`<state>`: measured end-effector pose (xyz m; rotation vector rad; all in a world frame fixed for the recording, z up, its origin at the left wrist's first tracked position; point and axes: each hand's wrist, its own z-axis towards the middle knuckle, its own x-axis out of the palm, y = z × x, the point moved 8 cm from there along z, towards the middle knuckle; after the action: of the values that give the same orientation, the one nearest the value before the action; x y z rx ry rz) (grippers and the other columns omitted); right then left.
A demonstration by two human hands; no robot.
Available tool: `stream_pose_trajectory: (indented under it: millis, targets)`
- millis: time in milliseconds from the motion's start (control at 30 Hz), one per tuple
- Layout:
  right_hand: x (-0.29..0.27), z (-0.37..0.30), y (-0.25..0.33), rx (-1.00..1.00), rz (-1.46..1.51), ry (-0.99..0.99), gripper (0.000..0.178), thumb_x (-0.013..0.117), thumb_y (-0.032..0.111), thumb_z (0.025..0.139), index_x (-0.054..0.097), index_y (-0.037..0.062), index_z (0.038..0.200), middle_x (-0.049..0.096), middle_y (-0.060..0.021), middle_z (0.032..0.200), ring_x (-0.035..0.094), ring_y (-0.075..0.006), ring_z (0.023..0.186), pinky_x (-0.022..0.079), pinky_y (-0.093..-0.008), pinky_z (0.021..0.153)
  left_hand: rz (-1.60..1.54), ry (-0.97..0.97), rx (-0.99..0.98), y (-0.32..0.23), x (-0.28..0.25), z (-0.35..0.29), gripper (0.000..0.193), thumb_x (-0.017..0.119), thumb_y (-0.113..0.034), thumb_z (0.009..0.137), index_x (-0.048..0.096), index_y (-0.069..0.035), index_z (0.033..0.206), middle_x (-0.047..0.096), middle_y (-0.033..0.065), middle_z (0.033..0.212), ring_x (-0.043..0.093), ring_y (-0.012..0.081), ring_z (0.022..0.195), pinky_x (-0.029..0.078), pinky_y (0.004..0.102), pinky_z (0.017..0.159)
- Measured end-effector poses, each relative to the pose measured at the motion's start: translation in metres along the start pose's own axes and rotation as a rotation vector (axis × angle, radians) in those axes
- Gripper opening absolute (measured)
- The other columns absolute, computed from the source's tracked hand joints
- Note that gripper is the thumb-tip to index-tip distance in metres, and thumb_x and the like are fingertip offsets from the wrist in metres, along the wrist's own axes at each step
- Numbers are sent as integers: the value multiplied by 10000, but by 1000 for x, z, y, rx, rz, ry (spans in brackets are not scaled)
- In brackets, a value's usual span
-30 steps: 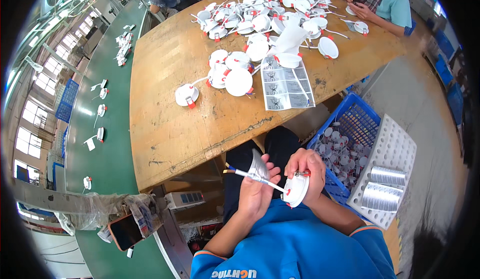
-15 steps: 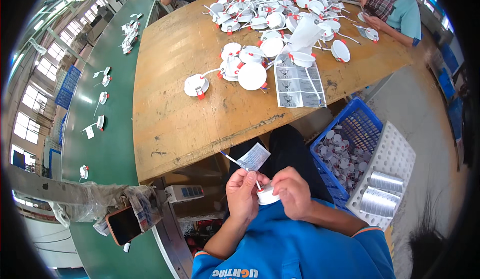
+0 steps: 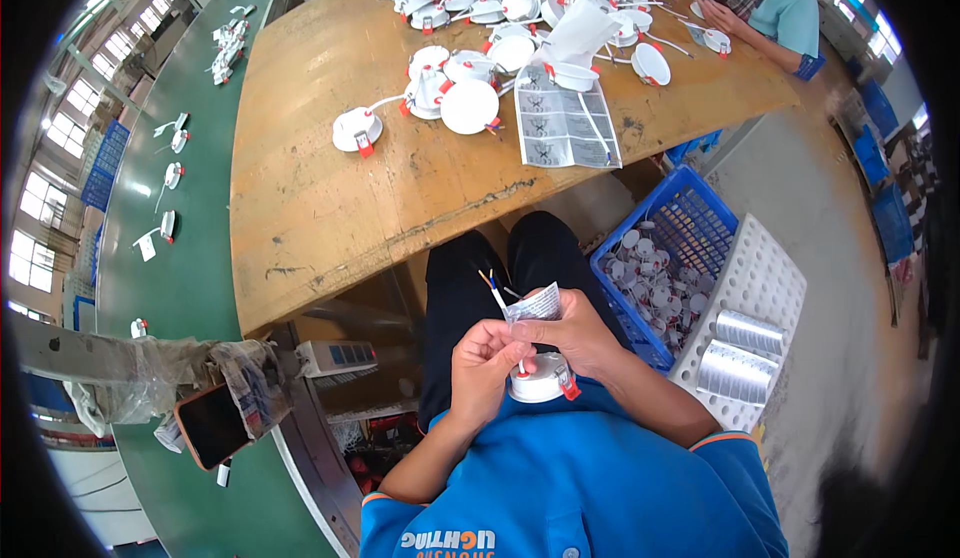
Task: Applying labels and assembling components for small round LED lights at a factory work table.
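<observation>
Close to my body, a round white downlight (image 3: 538,386) with a red-tipped spring clip hangs below my fingers, its back turned up. My left hand (image 3: 480,366) pinches the downlight's white cable near where it leaves the housing. Higher on that cable, the thumb and fingers of my right hand (image 3: 575,336) press on a silvery printed label (image 3: 536,304), which is folded around the cable. Bare coloured wire ends stick up past the label. My fingers hide part of the cable and the label's lower edge.
A wooden table (image 3: 330,228) ahead bears a heap of downlights (image 3: 500,3) and a label sheet (image 3: 565,143). Left runs a green conveyor (image 3: 190,288) with spaced lights; a phone (image 3: 212,428) is mounted nearby. Right are a blue crate (image 3: 655,333) and perforated board (image 3: 770,278). A co-worker (image 3: 765,18) sits far right.
My right hand has left the downlight's housing and moved up to the label, which is now folded around the cable. The downlight has turned, showing its back and clip. My view has shifted.
</observation>
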<state>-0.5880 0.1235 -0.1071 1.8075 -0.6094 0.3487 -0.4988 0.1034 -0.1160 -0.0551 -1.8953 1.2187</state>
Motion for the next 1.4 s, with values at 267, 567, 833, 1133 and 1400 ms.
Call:
stream_pose_trajectory:
  millis: [267, 567, 833, 1133, 1400]
  targets:
    - [-5, 1, -22, -21, -34, -93, 143, 631, 128, 770, 589, -9, 756, 578, -47, 619, 533, -82, 530, 437, -210, 490, 62, -176, 157, -4, -21, -2, 171, 510, -92, 841, 476, -32, 998, 543, 95, 936, 567, 151, 795, 502, 273, 667]
    - [-7, 14, -54, -48, -60, -75, 159, 608, 171, 796, 593, 19, 752, 542, 7, 606, 464, -31, 518, 372, -188, 463, 277, -421, 226, -9, -54, 0, 122, 555, -113, 826, 559, -9, 763, 573, 58, 771, 535, 77, 616, 454, 185, 491]
    - [-12, 23, -61, 0, -195, -144, 170, 575, 174, 815, 595, 11, 769, 526, 9, 583, 449, -22, 460, 353, -172, 393, 268, -449, 71, -3, -69, 8, 177, 550, -162, 834, 579, -1, 766, 580, 48, 678, 527, 75, 524, 434, 175, 436]
    - [-16, 24, -62, 120, -172, -122, 194, 592, 204, 806, 601, 12, 779, 546, 4, 621, 467, -30, 479, 364, -171, 403, 308, -377, 16, -1, -78, 8, 137, 575, -114, 813, 613, 17, 800, 606, 67, 741, 543, 77, 581, 454, 176, 481]
    - [-23, 12, -21, -253, -366, -214, 220, 694, 27, 672, 544, 17, 832, 569, -16, 697, 479, -42, 598, 380, -183, 517, 651, -390, 452, -58, -48, -14, 45, 610, 57, 727, 565, 55, 734, 553, 110, 764, 564, 129, 597, 491, 225, 513]
